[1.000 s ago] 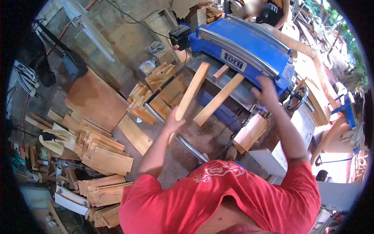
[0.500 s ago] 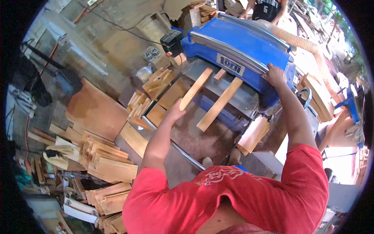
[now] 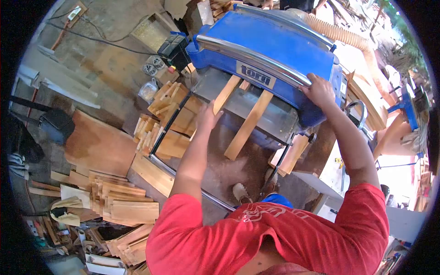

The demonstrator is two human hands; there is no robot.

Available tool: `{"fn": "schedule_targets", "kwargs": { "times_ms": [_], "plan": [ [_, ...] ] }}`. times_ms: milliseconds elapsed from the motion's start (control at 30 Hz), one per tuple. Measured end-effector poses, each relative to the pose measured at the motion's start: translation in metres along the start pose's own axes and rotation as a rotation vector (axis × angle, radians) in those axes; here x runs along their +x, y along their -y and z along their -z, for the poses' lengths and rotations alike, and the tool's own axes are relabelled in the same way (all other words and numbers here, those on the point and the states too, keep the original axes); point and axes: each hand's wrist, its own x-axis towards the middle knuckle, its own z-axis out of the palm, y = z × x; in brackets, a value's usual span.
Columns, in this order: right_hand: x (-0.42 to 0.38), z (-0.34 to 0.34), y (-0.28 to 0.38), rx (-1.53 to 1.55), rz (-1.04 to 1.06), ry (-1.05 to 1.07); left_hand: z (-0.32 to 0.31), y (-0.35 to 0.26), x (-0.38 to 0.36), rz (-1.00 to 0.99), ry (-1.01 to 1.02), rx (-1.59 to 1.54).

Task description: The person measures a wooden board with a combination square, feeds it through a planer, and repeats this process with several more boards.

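Clamped on a narrow board (image 3: 226, 95), the left hand's (image 3: 207, 118) fingers held its long axis slanting away and rightward, far end at the blue machine's (image 3: 270, 39) front edge, while the right hand (image 3: 321, 90), fingers apart, touched the chrome bar (image 3: 256, 59).

And here the far ends of the left board (image 3: 227, 94), right board (image 3: 250, 123) and short piece (image 3: 244, 85) all vanish under the machine (image 3: 270, 46), the left hand (image 3: 208, 117) covers some of the left board, a co-worker (image 3: 293, 4) is cut off up top, and the greenery (image 3: 404, 39) is blurry
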Motion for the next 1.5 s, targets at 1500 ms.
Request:
{"fn": "schedule_targets", "kwargs": {
  "times_ms": [1500],
  "plan": [
    [-0.007, 0.012, 0.013, -0.055, -0.107, 0.045, -0.010, 0.107, -0.287, -0.199, -0.195, 0.000]
  ]
}}
